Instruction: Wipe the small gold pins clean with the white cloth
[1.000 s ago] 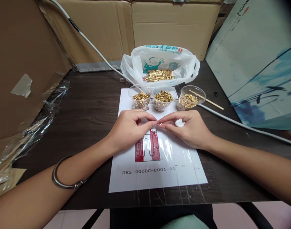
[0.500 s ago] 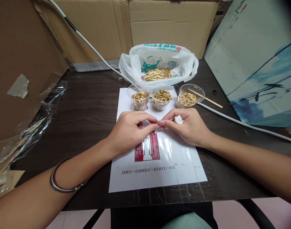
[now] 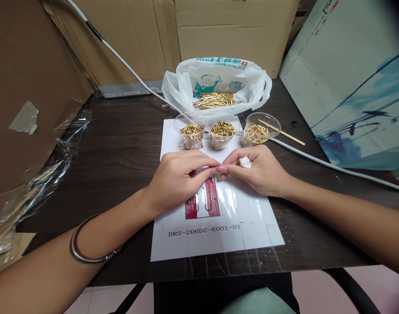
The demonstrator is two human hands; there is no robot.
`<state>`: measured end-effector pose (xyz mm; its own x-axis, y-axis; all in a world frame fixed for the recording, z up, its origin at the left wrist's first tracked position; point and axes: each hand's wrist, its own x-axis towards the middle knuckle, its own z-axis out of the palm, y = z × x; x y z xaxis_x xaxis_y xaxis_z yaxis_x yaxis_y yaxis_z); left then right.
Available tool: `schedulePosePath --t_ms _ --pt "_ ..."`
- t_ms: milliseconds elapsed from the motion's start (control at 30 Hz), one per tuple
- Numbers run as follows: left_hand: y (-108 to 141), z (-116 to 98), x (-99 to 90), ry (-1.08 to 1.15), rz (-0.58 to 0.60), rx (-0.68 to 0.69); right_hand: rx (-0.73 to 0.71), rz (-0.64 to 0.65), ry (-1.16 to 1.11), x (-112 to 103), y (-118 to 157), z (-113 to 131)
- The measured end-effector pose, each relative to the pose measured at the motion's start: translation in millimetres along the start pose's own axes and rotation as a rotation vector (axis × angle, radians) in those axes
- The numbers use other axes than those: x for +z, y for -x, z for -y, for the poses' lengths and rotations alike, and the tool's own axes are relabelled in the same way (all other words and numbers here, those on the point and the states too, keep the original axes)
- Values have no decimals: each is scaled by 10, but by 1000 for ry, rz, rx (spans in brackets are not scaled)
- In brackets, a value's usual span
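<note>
My left hand point(image 3: 181, 178) and my right hand point(image 3: 263, 171) meet fingertip to fingertip above a printed sheet point(image 3: 178, 246). Each pinches with thumb and forefinger; whatever sits between the tips is too small and covered to make out. A crumpled white wad point(image 3: 245, 162), perhaps tissue, is tucked in the curled fingers of my right hand. Just beyond the hands stand three clear plastic cups, the left cup point(image 3: 190, 142), the middle cup point(image 3: 221, 143) and the right cup point(image 3: 250, 140), each containing many small gold-coloured metal pieces.
Behind the cups, an open white plastic bag point(image 3: 260, 98) holds long thin gold-coloured pins point(image 3: 215, 100). A wooden stick point(image 3: 293, 138) leans out of the right cup. A white cable point(image 3: 337, 167) crosses the dark table point(image 3: 121, 144). Cardboard point(image 3: 232, 43) walls the back; clear wrap point(image 3: 60, 161) lies left.
My left thumb and forefinger have moved slightly right, and their tips are pressed closer together against the right fingertips. The right hand still keeps the white wad.
</note>
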<state>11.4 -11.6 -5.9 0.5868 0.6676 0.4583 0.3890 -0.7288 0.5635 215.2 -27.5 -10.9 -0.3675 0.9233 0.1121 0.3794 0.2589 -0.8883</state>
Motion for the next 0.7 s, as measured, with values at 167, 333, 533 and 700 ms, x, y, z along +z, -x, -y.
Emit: schedulePosePath --t_ms 167,333,533,700 --pt "-6 1 -4 -38 35 -57 12 2 -47 -14 -3 -15" --pt "-20 -8 2 -24 43 -140 26 -18 -42 -18 -3 -27" --pt "-21 -11 11 -1 62 -199 -41 -41 -4 7 -2 -32" --pt "-13 13 15 97 133 -276 -35 -70 60 17 7 -40"
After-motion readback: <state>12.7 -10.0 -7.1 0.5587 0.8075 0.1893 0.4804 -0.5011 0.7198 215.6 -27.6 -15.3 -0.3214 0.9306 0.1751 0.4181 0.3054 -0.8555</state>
